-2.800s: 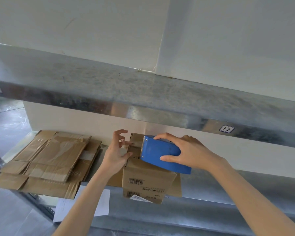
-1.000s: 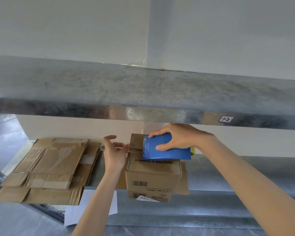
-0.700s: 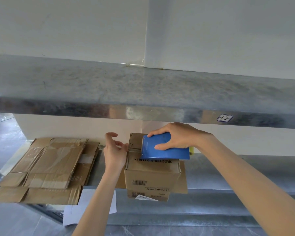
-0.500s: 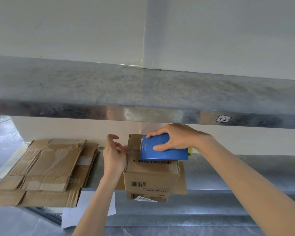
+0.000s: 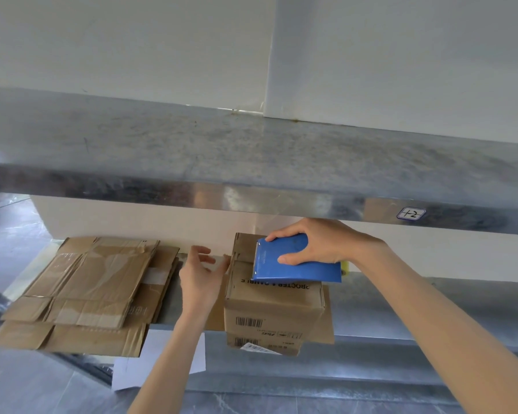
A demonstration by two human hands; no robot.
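A small brown cardboard box (image 5: 274,306) with barcodes stands on the lower metal shelf (image 5: 401,312), on top of flattened cardboard. My right hand (image 5: 317,242) grips a blue tape dispenser (image 5: 293,264) and holds it on the box's top, near the far edge. My left hand (image 5: 199,276) is at the box's left side with fingers relaxed and spread, its thumb close to the box's upper left corner; contact is unclear.
A stack of flattened cardboard boxes (image 5: 90,291) lies on the shelf to the left. The upper metal shelf (image 5: 251,162) overhangs the work area, with a small label (image 5: 411,213) on its front edge. A white sheet of paper (image 5: 159,360) shows below.
My left hand has drawn slightly away from the box's left edge and opened its fingers. The dispenser stays on the box top in my right hand, barely shifted.
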